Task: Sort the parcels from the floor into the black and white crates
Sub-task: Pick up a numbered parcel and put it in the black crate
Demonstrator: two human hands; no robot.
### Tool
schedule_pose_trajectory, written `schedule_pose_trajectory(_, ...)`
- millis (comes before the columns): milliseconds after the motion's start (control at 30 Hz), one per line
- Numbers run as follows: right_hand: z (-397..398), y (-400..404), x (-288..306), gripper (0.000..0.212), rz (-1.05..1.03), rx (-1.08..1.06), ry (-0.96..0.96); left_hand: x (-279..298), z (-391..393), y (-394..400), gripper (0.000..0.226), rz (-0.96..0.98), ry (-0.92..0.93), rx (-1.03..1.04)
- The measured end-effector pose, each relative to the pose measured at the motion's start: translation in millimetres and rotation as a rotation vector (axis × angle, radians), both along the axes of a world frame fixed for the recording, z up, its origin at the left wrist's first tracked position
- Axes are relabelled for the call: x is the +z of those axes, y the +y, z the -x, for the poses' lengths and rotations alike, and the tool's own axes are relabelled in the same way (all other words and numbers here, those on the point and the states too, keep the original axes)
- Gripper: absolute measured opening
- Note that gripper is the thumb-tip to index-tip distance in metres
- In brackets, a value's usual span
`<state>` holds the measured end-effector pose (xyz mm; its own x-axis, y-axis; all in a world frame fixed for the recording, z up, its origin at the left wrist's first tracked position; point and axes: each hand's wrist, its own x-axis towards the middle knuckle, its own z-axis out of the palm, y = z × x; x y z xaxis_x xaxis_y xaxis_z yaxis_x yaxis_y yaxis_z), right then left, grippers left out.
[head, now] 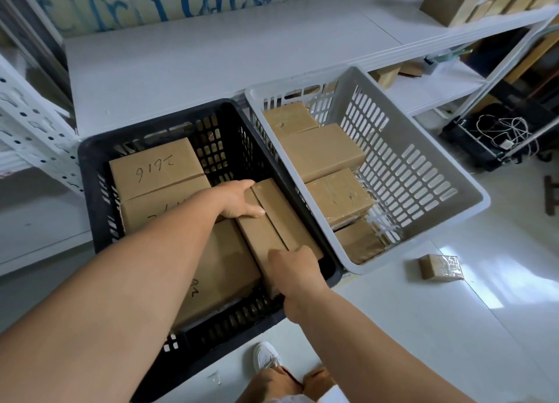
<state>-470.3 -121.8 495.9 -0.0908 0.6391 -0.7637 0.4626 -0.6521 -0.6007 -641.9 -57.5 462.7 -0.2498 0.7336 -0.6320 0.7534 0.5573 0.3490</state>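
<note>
Left hand (239,201): reaches into the black crate (90,172) and grips the far end of a long cardboard parcel (273,221), thumb lying across the top face, fingers curled over the far edge. Right hand (295,269): grips the near end of the same parcel, thumb on top, the other fingers hidden below. The parcel is held between both hands, tilted, along the right-hand inner wall of the black crate. A dark seam runs down its top.

Under and left of it, more parcels lie in the black crate. One at the back left carries handwritten marks (157,168). A second (157,203) sits just in front of it, partly behind the left forearm. A larger one (223,269) lies at the near side, touching the held parcel's underside.

The white crate (423,172) stands just beside the black one on the right, their rims touching. Inside, four taped parcels run in a row along its left wall, from the far one (290,118) to the near one (357,240).

On the floor (423,312), right of the white crate's near corner, lies one small parcel (440,266) with shiny tape on its side, apart from both crates.

Behind the crates, a white shelf (211,54) with brown boxes (453,0) at its upper right. A dark bin of white cables (499,133) sits on the floor at far right. A white shoe (266,355) shows at the bottom edge.
</note>
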Motion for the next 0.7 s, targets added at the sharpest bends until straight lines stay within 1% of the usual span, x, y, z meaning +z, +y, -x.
schedule_pose_trajectory(33, 1, -2, 2, 0.067, -0.03, 0.039, -0.001, 0, 0, -1, 0.089, 0.003, 0.002, -0.004)
schedule_pose_trajectory(100, 2, -7, 7, 0.057, -0.043, 0.151, -0.071, -1, 0, -1, 0.089, 0.013, 0.012, -0.014)
schedule_pose_trajectory(133, 3, -7, 7, 0.053, -0.059, 0.181, -0.072, -2, 1, -1, 0.089, 0.02, 0.015, -0.017)
schedule_pose_trajectory(167, 2, -6, 6, 0.054, -0.088, 0.209, -0.065, -3, 1, -2, 0.089, 0.025, 0.016, -0.018)
schedule_pose_trajectory(267, 3, 2, 1, 0.067, -0.173, 0.346, -0.068, -7, 2, -4, 0.088, 0.025, 0.02, -0.021)
schedule_pose_trajectory(300, 4, 7, -1, 0.071, -0.189, 0.406, -0.099, -8, 2, -5, 0.088, 0.021, 0.018, -0.021)
schedule_pose_trajectory(433, 9, 25, -19, 0.083, -0.316, 0.751, -0.321, -7, 2, -8, 0.083, 0.001, 0.0, -0.012)
schedule_pose_trajectory(500, 8, 27, -28, 0.085, -0.311, 0.868, -0.368, -9, 0, -11, 0.078, 0.015, 0.025, -0.039)
schedule_pose_trajectory(600, 8, 22, -36, 0.083, -0.252, 0.941, -0.393, -13, -2, -13, 0.072, 0.067, 0.063, -0.083)
schedule_pose_trajectory(700, 9, 21, -38, 0.082, -0.298, 0.965, -0.441, -8, 3, -8, 0.057, 0.088, 0.074, -0.125)
